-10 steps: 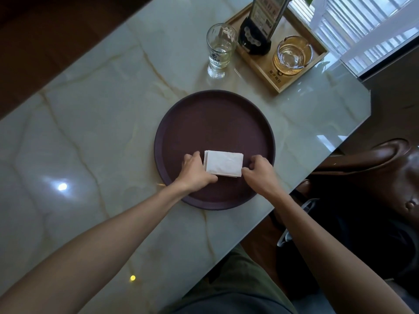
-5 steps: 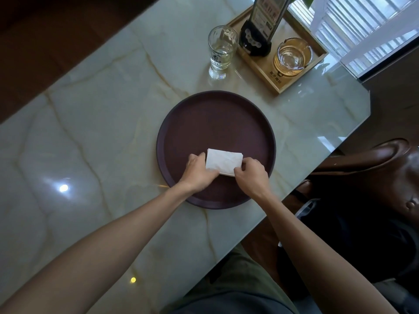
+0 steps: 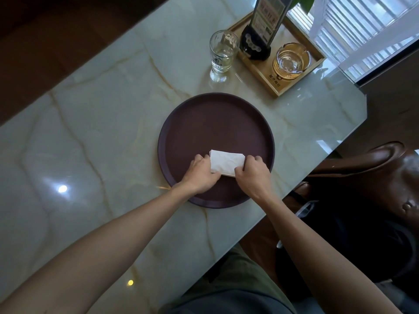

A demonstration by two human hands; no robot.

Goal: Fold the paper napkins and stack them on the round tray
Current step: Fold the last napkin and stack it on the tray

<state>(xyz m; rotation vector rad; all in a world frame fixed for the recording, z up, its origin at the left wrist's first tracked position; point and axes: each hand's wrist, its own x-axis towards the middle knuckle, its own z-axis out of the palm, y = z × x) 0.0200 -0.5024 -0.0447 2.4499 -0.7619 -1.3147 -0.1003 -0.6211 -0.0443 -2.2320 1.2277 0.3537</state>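
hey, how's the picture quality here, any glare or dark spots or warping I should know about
Head view: two bright lamp reflections glare off the glossy marble table; the window at top right is blown out; the floor and the chair sit in deep shadow; wide-angle bending curves the table edges. The napkins, left hand and right hand on the round tray stay sharp.

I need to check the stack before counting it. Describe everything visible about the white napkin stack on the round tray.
The white folded paper napkin stack is a small rectangular pile, slightly crumpled on top, layered edges showing at its right end. It lies flat on the near part of the dark brown round tray. The left hand and right hand hold its ends.
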